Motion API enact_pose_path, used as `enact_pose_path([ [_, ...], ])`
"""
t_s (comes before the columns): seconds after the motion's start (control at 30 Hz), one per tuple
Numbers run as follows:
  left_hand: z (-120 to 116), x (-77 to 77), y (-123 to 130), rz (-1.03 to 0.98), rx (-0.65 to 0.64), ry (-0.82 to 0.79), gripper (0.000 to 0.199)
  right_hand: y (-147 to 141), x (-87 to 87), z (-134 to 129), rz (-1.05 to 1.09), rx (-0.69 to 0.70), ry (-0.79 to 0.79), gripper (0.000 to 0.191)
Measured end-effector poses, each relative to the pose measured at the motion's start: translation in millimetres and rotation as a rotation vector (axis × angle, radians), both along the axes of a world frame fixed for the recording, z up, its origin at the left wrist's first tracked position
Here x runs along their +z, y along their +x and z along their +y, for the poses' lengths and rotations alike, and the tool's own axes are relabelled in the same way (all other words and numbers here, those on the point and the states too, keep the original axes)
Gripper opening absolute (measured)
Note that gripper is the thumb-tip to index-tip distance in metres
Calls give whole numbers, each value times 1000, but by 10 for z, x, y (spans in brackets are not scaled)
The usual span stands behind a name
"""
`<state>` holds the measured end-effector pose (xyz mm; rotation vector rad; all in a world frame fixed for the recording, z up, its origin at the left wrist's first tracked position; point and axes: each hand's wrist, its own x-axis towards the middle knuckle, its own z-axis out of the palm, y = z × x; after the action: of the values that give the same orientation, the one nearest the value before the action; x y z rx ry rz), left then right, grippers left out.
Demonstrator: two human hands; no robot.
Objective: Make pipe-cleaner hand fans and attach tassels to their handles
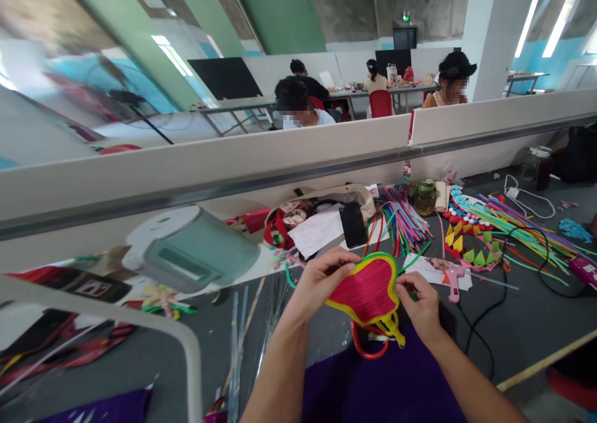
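Observation:
A pink panel of close-laid pipe cleaners (368,289) with a yellow border is held up in front of me. My left hand (321,280) pinches its upper left edge between thumb and fingers. Along the top and upper right edge runs a green pipe cleaner (380,255). My right hand (422,302) is closed at the right edge, its fingertips pinched on the green strand there. Yellow loops (394,333) hang from the panel's lower end. Below it, partly hidden, lies a red curved handle (370,353) near my purple lap covering (377,385).
Bundles of coloured pipe cleaners (408,221), a pink glue gun (454,281) with a black cord, and a phone (353,225) lie on the grey table. A pale green bin (200,249) lies at left. Beyond a white partition (280,146), several people sit at tables.

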<state>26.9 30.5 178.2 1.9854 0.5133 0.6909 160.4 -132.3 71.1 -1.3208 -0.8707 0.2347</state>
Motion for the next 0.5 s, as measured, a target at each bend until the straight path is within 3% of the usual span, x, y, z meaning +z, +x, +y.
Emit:
enact_pose_path([
  [0.23,46,-33,0,-1,-5,-20,16,54,20,-32,-103,8,33,17],
  [0.5,45,-22,14,-14,-2,-30,17,48,-72,-55,-142,50,18,20],
])
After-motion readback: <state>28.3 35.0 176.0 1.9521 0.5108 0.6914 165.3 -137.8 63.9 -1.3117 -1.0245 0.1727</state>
